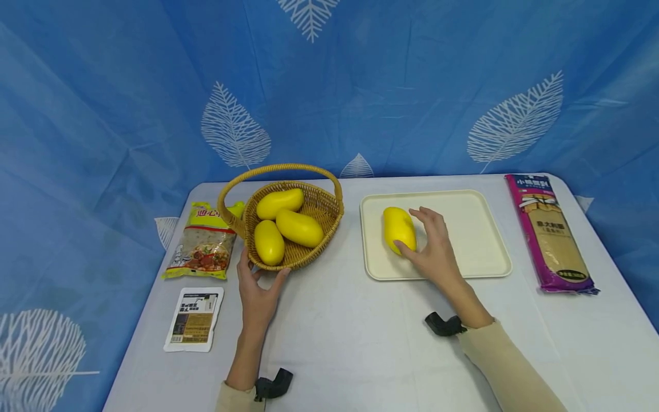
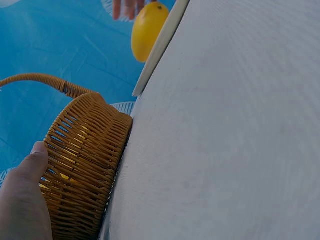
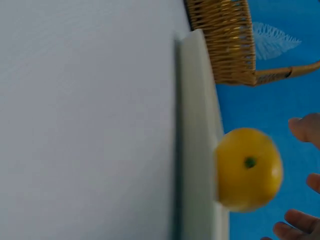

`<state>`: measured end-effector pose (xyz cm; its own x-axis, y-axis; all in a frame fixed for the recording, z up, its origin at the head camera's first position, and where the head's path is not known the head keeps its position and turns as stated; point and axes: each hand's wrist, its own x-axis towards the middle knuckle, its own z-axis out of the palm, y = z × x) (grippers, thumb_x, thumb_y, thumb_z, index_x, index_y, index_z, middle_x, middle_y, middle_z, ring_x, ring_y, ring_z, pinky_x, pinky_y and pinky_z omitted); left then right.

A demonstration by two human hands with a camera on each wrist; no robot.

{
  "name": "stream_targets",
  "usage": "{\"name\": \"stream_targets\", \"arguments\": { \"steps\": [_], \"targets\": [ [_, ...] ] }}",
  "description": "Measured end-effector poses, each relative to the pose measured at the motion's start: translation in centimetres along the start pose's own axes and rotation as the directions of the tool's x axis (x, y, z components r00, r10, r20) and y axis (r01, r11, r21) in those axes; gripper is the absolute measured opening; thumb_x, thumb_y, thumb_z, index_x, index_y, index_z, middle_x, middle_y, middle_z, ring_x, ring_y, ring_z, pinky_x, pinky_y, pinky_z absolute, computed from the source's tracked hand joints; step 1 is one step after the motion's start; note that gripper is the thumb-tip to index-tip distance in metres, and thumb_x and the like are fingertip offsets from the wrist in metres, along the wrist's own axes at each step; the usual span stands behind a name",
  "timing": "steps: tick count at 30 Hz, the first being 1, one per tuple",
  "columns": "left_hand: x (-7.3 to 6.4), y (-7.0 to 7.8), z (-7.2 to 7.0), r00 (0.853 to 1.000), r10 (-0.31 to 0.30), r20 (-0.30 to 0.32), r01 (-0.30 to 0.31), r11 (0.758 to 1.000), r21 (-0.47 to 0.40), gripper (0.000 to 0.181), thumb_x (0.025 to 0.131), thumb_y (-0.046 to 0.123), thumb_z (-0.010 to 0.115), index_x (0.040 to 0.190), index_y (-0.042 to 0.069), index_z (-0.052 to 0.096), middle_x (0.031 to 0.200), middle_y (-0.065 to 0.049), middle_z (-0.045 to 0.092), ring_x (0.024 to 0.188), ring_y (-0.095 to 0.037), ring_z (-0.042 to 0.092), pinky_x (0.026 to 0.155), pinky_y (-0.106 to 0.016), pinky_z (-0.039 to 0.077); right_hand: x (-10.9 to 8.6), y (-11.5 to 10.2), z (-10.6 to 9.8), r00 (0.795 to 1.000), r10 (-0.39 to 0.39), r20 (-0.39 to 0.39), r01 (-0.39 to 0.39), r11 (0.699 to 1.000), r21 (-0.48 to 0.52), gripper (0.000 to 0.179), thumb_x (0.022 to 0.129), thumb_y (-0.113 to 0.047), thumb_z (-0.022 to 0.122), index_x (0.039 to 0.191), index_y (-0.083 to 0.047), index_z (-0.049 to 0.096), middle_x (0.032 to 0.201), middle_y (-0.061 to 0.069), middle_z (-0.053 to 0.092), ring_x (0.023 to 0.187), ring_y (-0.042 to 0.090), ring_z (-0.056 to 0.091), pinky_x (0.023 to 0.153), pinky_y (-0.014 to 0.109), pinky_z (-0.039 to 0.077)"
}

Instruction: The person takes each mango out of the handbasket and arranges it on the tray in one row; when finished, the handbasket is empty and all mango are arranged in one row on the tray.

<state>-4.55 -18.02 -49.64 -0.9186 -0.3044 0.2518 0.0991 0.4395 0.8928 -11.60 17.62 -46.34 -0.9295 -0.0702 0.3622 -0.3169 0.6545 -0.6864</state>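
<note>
A wicker basket [image 1: 329, 234] with a tall arched handle holds three yellow mangoes [image 1: 299, 228]. My left hand [image 1: 259, 297] grips the basket's near left side, its thumb [image 2: 35, 162] up at the rim in the left wrist view; some of its fingers are hidden by the basket. Another mango [image 1: 399, 229] lies in the left part of a cream tray [image 1: 479, 234]. Around this mango's right side my right hand [image 1: 435, 249] is spread, thumb near its close end and fingers beyond. In the right wrist view a gap shows between the fingertips [image 3: 300, 130] and the mango [image 3: 248, 170].
Left of the basket lies a yellow-and-red food packet [image 1: 206, 243], with a white flat labelled pack [image 1: 194, 319] nearer the front. A purple noodle packet [image 1: 553, 234] lies right of the tray. White cloth covers the table [image 1: 350, 343]; a blue leaf-patterned curtain [image 1: 412, 86] hangs behind.
</note>
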Motion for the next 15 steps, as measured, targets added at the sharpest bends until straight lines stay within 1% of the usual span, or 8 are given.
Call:
{"name": "stream_targets", "arguments": {
  "steps": [4,9,12,15],
  "targets": [
    [0.0,-0.1,0.0,1.000,0.000,0.000,0.000,1.000,-0.007,0.098,0.083,0.023,0.080,0.157,0.013,0.016,0.154,-0.012,0.029,0.135,-0.024,0.039,0.101,-0.043,0.045,0.8,-1.8,-0.2,0.996,-0.092,-0.010,0.093,0.995,0.027,0.074,0.072,-0.013,0.086,0.137,-0.006,0.051,0.141,0.022,0.043,0.132,0.038,0.040,0.107,0.059,0.038],
    [0.1,-0.1,0.0,1.000,-0.004,0.002,0.004,1.000,-0.016,0.099,0.082,0.023,0.081,0.157,0.014,0.016,0.155,-0.012,0.028,0.136,-0.024,0.038,0.102,-0.046,0.045,1.6,-4.4,0.3,0.984,-0.175,0.040,0.171,0.981,0.091,0.072,0.074,-0.012,0.085,0.137,-0.008,0.051,0.143,0.020,0.044,0.133,0.034,0.041,0.110,0.057,0.036],
    [0.0,-0.1,0.0,1.000,-0.007,0.003,0.007,1.000,-0.011,0.099,0.083,0.024,0.080,0.157,0.014,0.016,0.156,-0.012,0.027,0.137,-0.023,0.037,0.102,-0.045,0.044,2.0,-5.6,1.0,0.969,-0.230,0.087,0.218,0.968,0.127,0.071,0.076,-0.015,0.084,0.139,-0.009,0.051,0.145,0.016,0.043,0.135,0.031,0.040,0.111,0.053,0.037],
    [0.1,0.0,0.0,1.000,-0.003,0.005,0.003,1.000,-0.012,0.099,0.082,0.023,0.080,0.157,0.014,0.016,0.156,-0.012,0.026,0.138,-0.025,0.037,0.102,-0.046,0.044,2.2,-6.4,1.8,0.948,-0.288,0.136,0.267,0.952,0.152,0.071,0.078,-0.017,0.083,0.140,-0.010,0.050,0.146,0.015,0.043,0.136,0.029,0.040,0.110,0.050,0.040]
  ]
}}
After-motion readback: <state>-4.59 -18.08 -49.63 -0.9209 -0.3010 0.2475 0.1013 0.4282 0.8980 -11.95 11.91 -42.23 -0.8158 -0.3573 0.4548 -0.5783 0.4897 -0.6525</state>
